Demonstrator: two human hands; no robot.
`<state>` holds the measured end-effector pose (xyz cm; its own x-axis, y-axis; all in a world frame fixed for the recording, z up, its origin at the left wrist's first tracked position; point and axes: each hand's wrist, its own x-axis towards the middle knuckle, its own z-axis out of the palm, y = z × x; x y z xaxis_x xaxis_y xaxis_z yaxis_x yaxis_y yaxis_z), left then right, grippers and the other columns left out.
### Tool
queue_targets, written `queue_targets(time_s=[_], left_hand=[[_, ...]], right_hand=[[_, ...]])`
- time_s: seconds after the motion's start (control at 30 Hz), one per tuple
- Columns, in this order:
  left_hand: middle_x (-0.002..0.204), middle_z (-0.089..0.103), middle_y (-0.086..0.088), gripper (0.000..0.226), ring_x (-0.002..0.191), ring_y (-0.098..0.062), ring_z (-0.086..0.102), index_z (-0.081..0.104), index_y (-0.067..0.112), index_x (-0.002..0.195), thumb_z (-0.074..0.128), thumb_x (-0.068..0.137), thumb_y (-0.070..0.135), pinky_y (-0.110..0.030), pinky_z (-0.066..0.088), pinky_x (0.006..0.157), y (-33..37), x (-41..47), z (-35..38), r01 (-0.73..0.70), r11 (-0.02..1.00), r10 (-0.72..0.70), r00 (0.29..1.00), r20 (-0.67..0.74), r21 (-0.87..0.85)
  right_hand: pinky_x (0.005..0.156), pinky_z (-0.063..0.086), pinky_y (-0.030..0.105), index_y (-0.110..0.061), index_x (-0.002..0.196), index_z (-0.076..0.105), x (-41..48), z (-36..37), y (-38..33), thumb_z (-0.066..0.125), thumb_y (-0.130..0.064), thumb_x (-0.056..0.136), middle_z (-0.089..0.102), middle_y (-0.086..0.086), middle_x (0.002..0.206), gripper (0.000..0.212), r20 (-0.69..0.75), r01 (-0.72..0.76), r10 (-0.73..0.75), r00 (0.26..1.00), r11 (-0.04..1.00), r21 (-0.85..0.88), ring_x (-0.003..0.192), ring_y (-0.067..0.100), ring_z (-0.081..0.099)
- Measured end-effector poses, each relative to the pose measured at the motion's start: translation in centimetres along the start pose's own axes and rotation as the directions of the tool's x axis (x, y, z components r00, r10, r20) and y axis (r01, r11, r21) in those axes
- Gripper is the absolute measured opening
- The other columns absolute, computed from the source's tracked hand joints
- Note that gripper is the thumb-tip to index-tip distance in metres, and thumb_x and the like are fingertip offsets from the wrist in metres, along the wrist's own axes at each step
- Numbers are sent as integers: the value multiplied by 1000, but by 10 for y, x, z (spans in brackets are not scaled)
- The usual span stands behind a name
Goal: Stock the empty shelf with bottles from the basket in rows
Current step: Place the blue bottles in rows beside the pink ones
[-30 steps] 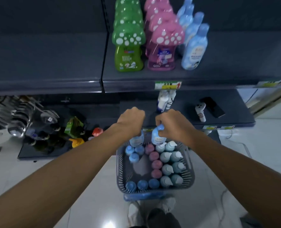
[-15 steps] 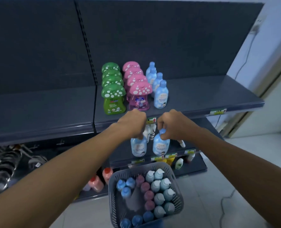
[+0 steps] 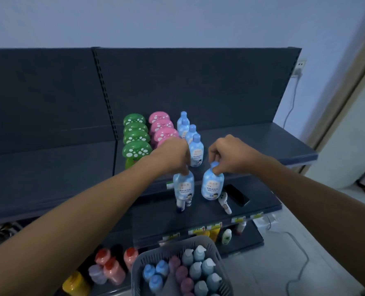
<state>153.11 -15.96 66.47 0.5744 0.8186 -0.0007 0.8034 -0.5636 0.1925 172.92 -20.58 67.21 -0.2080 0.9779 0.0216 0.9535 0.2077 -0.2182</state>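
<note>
Both hands are raised in front of the shelf (image 3: 254, 142), each pinching a pale blue bottle by its cap. The left hand (image 3: 173, 155) holds the left bottle (image 3: 183, 188) with fingers curled round the top; the right hand (image 3: 230, 155) grips the right bottle (image 3: 212, 185) the same way. The two bottles hang upright, side by side but apart, just in front of the shelf's front edge. On the shelf stand three rows: green mushroom-capped bottles (image 3: 135, 136), pink mushroom-capped bottles (image 3: 162, 127) and a row of blue bottles (image 3: 194, 144) (same kind as the held pair). The basket (image 3: 143, 261) sits low in the view, holding blue, pink and teal-capped bottles. A phone (image 3: 237, 195) lies on the lower shelf
</note>
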Motion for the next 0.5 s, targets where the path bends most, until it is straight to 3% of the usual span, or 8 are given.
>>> queue_targets(time_s=[0.2,0.33,0.5], left_hand=[[92,73,0,41,87,-19,67,77,19,103,92,66,28,-38,60,77,10,35,-5,-9,1000,8,997,-73,-17],[81,66,8,33,78,-12,62,79,19,97,91,67,27,-34,59,72,21,65,-3,-14,1000,13,998,-61,-9],[88,75,8,26,81,-9,64,80,19,95,89,71,26,-31,58,77,37,109,-3,22,999,-24,999,-48,-29]], right_hand=[[64,56,28,-22,74,70,28,-15,31,80,-17,63,65,-14,69,16,3,18,-18,1000,999,34,70,5,64],[64,56,28,-22,75,70,55,-24,62,82,-17,66,65,-13,73,16,25,44,-45,999,998,42,73,8,66],[58,47,21,-25,73,66,97,-32,105,82,-18,65,63,-15,73,18,33,108,-108,994,994,14,73,7,64]])
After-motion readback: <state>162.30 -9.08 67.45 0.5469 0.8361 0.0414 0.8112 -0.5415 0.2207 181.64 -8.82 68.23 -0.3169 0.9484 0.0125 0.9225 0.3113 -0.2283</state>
